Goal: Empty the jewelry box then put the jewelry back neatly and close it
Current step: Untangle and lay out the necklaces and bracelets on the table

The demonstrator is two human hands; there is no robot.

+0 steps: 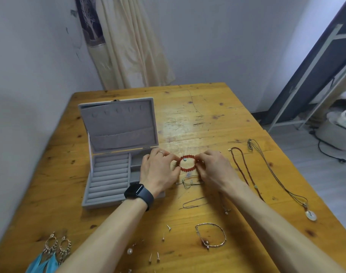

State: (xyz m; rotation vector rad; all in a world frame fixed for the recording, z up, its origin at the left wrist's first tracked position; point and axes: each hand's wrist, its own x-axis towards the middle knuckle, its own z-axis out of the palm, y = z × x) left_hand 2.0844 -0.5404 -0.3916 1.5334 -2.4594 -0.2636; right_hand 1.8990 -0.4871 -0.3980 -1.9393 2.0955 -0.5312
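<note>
Both hands pinch red bead bracelet (188, 163), left hand (158, 170) and right hand (213, 170) either side, open jewelry box (109, 174) just left, left hand nearer it.

Red bead bracelet (188, 163), grey velvet jewelry box (109, 174), turquoise feather earrings (48, 259), yellow-orange knotty table (197, 115).

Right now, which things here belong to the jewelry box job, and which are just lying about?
Job: box, red bracelet pinched by left hand and right hand, red necklace, pendant necklace, silver bracelet, feather earrings, studs.
Lying about: curtain, appliance, cable.
</note>
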